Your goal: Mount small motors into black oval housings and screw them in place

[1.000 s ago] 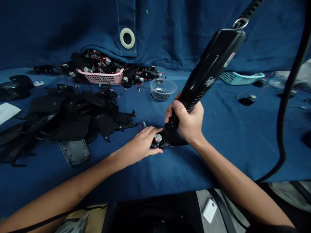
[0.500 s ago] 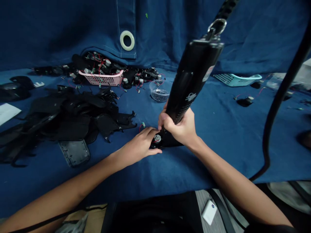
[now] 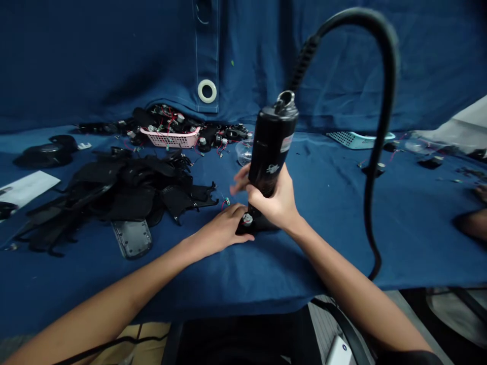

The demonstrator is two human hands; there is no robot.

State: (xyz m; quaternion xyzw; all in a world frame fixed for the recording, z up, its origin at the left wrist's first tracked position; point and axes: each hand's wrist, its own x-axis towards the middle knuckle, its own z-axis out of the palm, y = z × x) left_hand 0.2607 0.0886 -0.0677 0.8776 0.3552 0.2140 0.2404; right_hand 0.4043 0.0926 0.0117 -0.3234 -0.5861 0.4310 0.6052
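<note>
"Below the desk (image 3: 323, 203), what do we see?"

"We see a white device (image 3: 339, 352); above it, at the desk's near part, our hands work together."

"How does each grip stand?"

"Our left hand (image 3: 224, 225) is clamped on a black housing (image 3: 264, 224), fingers on its far side and thumb on its near side, next to a small motor (image 3: 247, 219). Our right hand (image 3: 276, 200) is closed around a black cylindrical tool (image 3: 272, 152), its lower end down at the housing; we cannot tell the exact contact."

"And farther off?"

"To the left we find a grey cover (image 3: 133, 238), then a heap of black plastic pieces (image 3: 129, 187). Beyond lie a clear tub (image 3: 244, 151), partly hidden by the tool, a filled pink basket (image 3: 171, 139) and, rightward, a teal basket (image 3: 357, 141). Blue cloth (image 3: 247, 56) hangs behind."
</note>
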